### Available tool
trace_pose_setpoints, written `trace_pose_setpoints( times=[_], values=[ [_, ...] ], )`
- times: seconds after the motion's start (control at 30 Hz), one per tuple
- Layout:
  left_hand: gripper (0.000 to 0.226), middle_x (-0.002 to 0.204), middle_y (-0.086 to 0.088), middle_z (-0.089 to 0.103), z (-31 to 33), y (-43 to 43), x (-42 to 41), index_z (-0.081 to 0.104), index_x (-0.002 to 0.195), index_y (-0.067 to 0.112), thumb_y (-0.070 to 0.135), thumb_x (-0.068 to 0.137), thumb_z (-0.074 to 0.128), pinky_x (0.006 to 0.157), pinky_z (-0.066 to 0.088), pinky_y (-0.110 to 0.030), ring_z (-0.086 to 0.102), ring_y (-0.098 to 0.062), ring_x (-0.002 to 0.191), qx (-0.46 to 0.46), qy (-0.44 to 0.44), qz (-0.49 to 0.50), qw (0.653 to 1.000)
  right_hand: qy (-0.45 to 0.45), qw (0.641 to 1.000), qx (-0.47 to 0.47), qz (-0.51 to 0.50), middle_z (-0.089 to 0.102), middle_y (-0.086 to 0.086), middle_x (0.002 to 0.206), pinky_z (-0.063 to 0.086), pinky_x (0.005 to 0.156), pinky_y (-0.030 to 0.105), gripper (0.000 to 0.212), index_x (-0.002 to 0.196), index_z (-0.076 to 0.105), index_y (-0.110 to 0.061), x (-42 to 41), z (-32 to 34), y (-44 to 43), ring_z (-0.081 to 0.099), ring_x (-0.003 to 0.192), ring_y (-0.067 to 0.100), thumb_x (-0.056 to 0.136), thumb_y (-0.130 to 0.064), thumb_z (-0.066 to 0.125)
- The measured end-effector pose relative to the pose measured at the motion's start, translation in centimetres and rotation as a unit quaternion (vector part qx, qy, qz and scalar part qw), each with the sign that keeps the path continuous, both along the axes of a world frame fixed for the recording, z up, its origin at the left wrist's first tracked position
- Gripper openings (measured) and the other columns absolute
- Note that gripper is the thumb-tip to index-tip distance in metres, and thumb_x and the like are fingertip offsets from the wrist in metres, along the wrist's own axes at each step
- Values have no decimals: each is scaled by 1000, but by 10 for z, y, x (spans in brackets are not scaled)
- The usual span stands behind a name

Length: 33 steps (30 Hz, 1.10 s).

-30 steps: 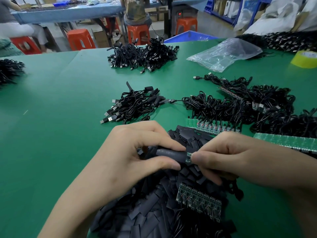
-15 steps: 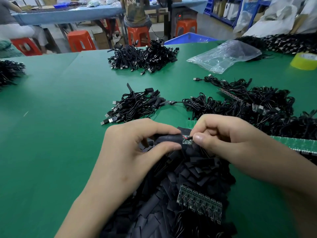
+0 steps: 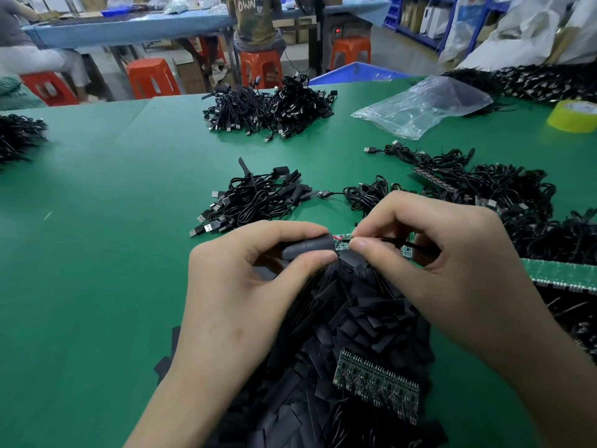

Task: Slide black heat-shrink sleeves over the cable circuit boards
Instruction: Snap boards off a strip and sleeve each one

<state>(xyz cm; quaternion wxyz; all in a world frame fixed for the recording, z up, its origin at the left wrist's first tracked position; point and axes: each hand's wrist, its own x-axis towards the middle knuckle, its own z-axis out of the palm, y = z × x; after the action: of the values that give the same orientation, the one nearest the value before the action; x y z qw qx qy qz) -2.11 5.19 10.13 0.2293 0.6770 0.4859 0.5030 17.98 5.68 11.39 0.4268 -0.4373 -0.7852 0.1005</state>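
Your left hand [image 3: 245, 286] pinched the black heat-shrink sleeve [image 3: 307, 248] above the sleeve pile [image 3: 355, 318]. Your right hand [image 3: 436, 253] pinched the cable [image 3: 397, 241] behind the half-covered circuit board [image 3: 341, 242]. The sleeve looked light and floppy, the board stiff but fragile, so grip its edges.

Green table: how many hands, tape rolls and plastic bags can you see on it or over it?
Hands: 2, the left hand holding a heat-shrink sleeve and the right hand pinching a cable.
Tape rolls: 1, the yellow tape roll.
Plastic bags: 1, the clear plastic bag.
Total: 4.
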Motion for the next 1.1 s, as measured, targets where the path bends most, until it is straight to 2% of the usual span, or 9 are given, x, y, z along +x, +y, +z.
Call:
trace_pose_setpoints(
  times=[0.17, 0.33, 0.47, 0.63, 0.7, 0.83, 0.93, 1.03, 1.1],
  values=[
    [18, 88, 27, 74, 0, 0, 1, 78, 90, 39, 30, 77, 86, 75, 47, -6, 71, 4, 83, -2, 4, -30, 1000, 3, 1000, -6, 13, 63, -6, 69, 33, 58, 7, 11, 84, 72, -21, 2, 1, 1, 54, 62, 1, 90, -15, 78],
    [17, 91, 25, 75, 1, 1, -1, 77, 94, 38, 33, 78, 81, 77, 48, -9, 71, 1, 87, 14, 13, -42, 999, 41, 998, -43, 24, 61, -5, 71, 35, 57, 9, 9, 87, 70, -25, 2, 0, 0, 57, 66, 6, 90, -19, 76],
    [17, 92, 22, 75, 3, 1, -3, 78, 96, 34, 31, 80, 80, 79, 49, -11, 72, -2, 88, 30, 26, -58, 998, 86, 989, -112, 44, 67, -5, 74, 47, 58, 23, 2, 88, 73, -30, 3, 2, -1, 65, 71, 17, 89, -29, 71],
    [16, 91, 19, 74, 5, 0, -3, 77, 97, 32, 29, 81, 79, 79, 48, -11, 71, -3, 88, 58, 47, -63, 995, 106, 981, -154, 58, 69, -6, 72, 43, 59, 14, 7, 82, 75, -27, 3, 2, -1, 64, 64, 12, 87, -31, 70],
    [17, 92, 19, 74, 5, 0, -1, 77, 98, 32, 29, 81, 79, 79, 48, -11, 71, -3, 89, 68, 50, -61, 995, 110, 981, -152, 54, 70, -6, 72, 44, 59, 15, 7, 81, 74, -27, 2, 2, -1, 64, 64, 11, 86, -31, 71],
    [17, 93, 21, 74, 5, -2, 3, 77, 97, 33, 27, 81, 80, 79, 48, -11, 71, -2, 90, 72, 42, -53, 995, 105, 985, -129, 40, 71, -7, 75, 50, 56, 31, 6, 82, 74, -29, -2, 2, -3, 67, 67, 15, 87, -30, 71],
    [16, 92, 21, 74, 4, -2, 2, 77, 97, 32, 28, 81, 79, 79, 48, -11, 71, -2, 89, 75, 39, -39, 996, 119, 983, -133, 45, 71, -8, 75, 48, 58, 25, 6, 84, 75, -30, -1, 1, -2, 67, 69, 14, 88, -32, 70],
    [17, 92, 22, 75, 3, -1, 2, 77, 96, 32, 27, 80, 81, 81, 49, -12, 71, -1, 90, 79, 36, -19, 996, 147, 978, -138, 47, 71, -1, 77, 51, 58, 37, 3, 87, 74, -29, 2, 0, 0, 68, 72, 20, 87, -30, 72],
    [18, 92, 22, 75, 2, -2, 3, 77, 96, 33, 26, 80, 82, 81, 50, -13, 72, -1, 90, 78, 27, -10, 997, 134, 985, -106, 34, 71, -2, 76, 51, 58, 39, 2, 85, 73, -28, 2, -1, 0, 67, 71, 21, 86, -27, 74]
  ],
)
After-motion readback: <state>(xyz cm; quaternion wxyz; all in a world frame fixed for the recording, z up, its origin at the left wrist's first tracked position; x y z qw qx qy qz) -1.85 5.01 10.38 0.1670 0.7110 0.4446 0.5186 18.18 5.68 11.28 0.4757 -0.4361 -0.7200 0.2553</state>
